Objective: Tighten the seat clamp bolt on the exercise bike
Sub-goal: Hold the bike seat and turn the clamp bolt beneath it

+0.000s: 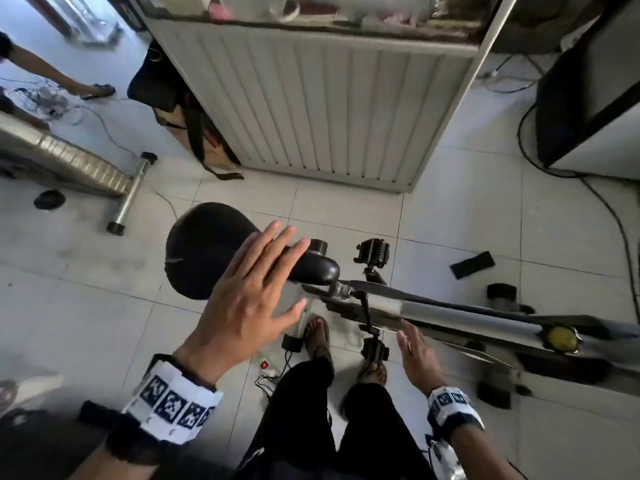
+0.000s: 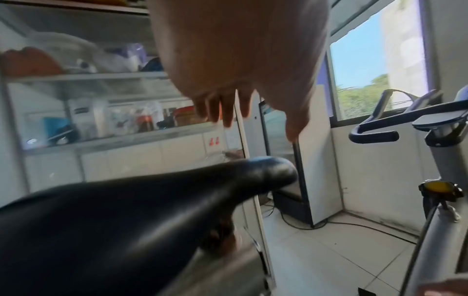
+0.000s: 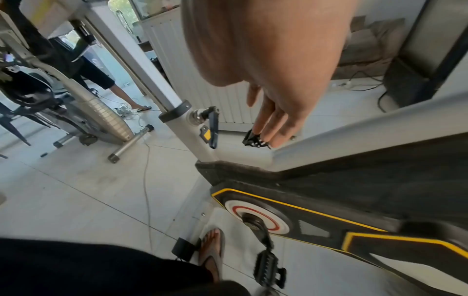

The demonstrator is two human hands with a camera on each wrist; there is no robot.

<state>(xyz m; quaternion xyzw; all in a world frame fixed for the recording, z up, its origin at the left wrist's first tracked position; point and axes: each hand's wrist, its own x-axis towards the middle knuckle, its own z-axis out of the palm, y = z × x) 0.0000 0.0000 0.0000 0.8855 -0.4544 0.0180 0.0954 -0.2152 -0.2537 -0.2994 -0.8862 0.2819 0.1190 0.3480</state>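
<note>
Viewed from above: black saddle of the exercise bike at centre, nose pointing toward 3 o'clock. Left hand hovering over the saddle's narrow part, fingers straight and spread, gripping nothing; seen from the left wrist, clear air between palm and saddle. Right hand lower, at about 5 o'clock from the saddle, beside the grey frame, fingers straight and close together, also holding nothing.

Seat clamp lever visible from the right wrist, hanging down from its bolt on the seat post, at 9 o'clock from the right fingertips and apart from them. Near pedal low at 6 o'clock.

Judged from this: tightening not in hand at this moment, neither hand on the clamp. Cannot tell whether the bolt is already snug or untouched. If untouched, everything left: reaching the lever, grasping, turning.
</note>
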